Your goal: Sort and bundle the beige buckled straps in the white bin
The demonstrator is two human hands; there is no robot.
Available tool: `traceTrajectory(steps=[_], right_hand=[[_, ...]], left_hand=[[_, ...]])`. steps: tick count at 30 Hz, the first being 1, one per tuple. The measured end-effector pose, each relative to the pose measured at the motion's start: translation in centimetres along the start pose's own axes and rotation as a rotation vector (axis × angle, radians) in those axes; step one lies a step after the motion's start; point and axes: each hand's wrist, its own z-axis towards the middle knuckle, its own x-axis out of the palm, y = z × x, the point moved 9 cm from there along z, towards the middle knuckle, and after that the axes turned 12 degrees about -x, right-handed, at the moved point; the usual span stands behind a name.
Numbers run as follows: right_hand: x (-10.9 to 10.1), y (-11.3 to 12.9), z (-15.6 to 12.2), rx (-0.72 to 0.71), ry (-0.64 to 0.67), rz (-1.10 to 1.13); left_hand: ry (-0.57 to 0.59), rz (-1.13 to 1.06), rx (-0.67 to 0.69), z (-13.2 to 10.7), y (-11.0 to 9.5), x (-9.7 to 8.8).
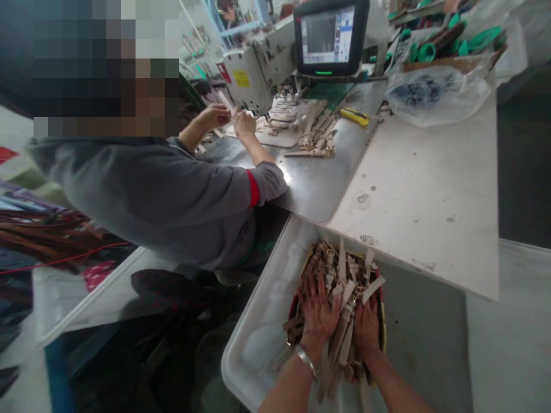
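A heap of beige and tan straps with gold-coloured buckles (344,327) fills a container with a dark and yellow rim (383,327), which sits inside a large white plastic bin (253,321). My left hand (317,310) lies on the left of the heap, palm down and fingers spread. A silver bracelet (306,361) circles that wrist. On the heap's right side, next to the rim, rests my right hand (365,324), its fingers stretched forward and their tips partly hidden among the straps. Neither hand is closed around a strap.
A co-worker in a grey jacket (172,201) sits at the left, hands at a sewing machine (253,74) with a screen (327,37). More straps (316,129), a yellow cutter (355,116) and a plastic bag (439,94) lie on the worktable (430,201), whose edge overhangs the bin.
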Motion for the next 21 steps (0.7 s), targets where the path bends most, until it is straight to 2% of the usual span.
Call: traceTrajectory(steps=[3, 6, 9, 13, 17, 21], right_hand=[[-1.2, 0.0, -0.2, 0.086, 0.012, 0.051], [-2.3, -0.8, -0.4, 0.247, 0.009, 0.091], [-2.4, -0.9, 0.1, 0.357, 0.007, 0.105], [-1.2, -0.4, 1.0, 0.385, 0.015, 0.071], [-0.1, -1.2, 0.5, 0.413, 0.003, 0.014], [1.1, -2.1, -0.1, 0.389, 0.008, 0.024]], left_hand=[[0.052, -0.052, -0.048, -0.6, 0.5, -0.4], [0.135, -0.098, -0.076, -0.8, 1.1, -0.1], [0.175, -0.117, -0.067, -0.9, 1.2, 0.2], [0.104, -0.081, -0.067, -0.9, 1.0, -0.1], [0.005, -0.048, -0.013, -1.0, 0.2, -0.8], [-0.005, -0.038, 0.010, -0.5, 0.3, 0.0]])
